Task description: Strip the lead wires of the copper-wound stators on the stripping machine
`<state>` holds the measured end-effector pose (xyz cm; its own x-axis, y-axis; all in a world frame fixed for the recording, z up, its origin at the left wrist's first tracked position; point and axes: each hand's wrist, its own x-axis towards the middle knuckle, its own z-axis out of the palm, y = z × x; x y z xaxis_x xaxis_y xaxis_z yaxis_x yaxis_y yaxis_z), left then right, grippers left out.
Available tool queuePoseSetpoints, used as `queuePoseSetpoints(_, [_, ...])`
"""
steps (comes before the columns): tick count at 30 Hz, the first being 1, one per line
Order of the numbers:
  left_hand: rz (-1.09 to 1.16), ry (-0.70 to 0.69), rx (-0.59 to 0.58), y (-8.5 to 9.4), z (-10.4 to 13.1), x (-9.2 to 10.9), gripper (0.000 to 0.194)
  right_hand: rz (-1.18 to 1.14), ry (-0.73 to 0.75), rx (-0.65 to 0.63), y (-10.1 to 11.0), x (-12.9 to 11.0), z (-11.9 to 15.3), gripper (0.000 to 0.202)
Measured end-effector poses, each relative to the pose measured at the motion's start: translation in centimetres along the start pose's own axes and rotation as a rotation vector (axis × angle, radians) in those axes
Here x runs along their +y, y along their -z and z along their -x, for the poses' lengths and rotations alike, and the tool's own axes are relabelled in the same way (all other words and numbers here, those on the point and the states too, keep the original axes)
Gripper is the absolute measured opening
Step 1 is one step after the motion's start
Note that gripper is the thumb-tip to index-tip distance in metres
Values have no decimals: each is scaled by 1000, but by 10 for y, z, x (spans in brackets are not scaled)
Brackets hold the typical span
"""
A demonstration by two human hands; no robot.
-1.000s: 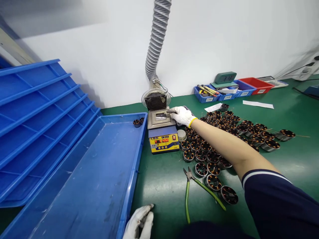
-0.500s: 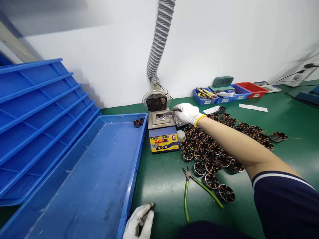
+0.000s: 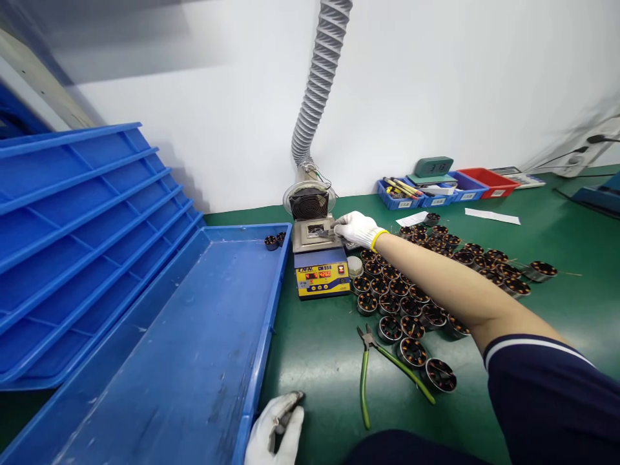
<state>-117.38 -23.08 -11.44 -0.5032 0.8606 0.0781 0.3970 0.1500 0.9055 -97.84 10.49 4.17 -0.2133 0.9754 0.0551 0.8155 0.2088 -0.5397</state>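
Observation:
My right hand (image 3: 357, 230), in a white glove with a yellow cuff, reaches to the right side of the metal-topped solder pot (image 3: 323, 274). Its fingers are pinched on a thin flat tool (image 3: 325, 233), whose end lies over the small square opening on top. Near the bottom edge my left hand (image 3: 276, 429), also gloved, rests beside the blue tray (image 3: 259, 361). Its thumb and fingers curl toward each other; whether something small is between them cannot be made out. Many round copper-wound cores (image 3: 390, 328) stand on the green table right of the pot.
Green-handled cutters (image 3: 368, 339) lie open in front of the cores. Two cores (image 3: 271, 243) sit in the tray's far corner. Stacked blue trays (image 3: 87, 239) lean at the left. A grey hose (image 3: 320, 84) rises behind the pot. Small bins (image 3: 489, 183) line the wall.
The thin tool in my right hand has moved over the pot's opening. The view has shifted slightly. My left hand keeps nearly the same pose.

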Motion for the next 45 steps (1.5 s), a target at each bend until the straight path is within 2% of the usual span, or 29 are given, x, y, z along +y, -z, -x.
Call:
queuePoseSetpoints(6, [-13, 13, -23, 1, 0, -3, 52, -174, 16, -15, -16, 4, -3, 35])
queuePoseSetpoints(14, [43, 32, -25, -1, 0, -6, 53, -366, -1, -41, -26, 12, 1, 29])
queuePoseSetpoints(23, [27, 37, -30, 0, 0, -4, 54, -569, -88, -14, -31, 14, 14, 26])
queuePoseSetpoints(28, [14, 36, -35, 1, 0, 0, 55, -655, -112, 38, -20, 24, 24, 27])
queuePoseSetpoints(34, [4, 48, -45, 3, -2, 3, 53, -482, -137, 195, 5, 64, 21, 32])
queuePoseSetpoints(38, [-12, 52, -59, 3, -3, 4, 55, -224, -132, 262, 6, 87, 19, 29])
queuePoseSetpoints(41, [-10, 44, -41, 3, -2, 4, 54, -73, -115, 259, 2, 90, 22, 26])
queuePoseSetpoints(45, [-4, 27, -47, 5, -5, -2, 52, -6, -7, 254, 4, 74, 28, 36])
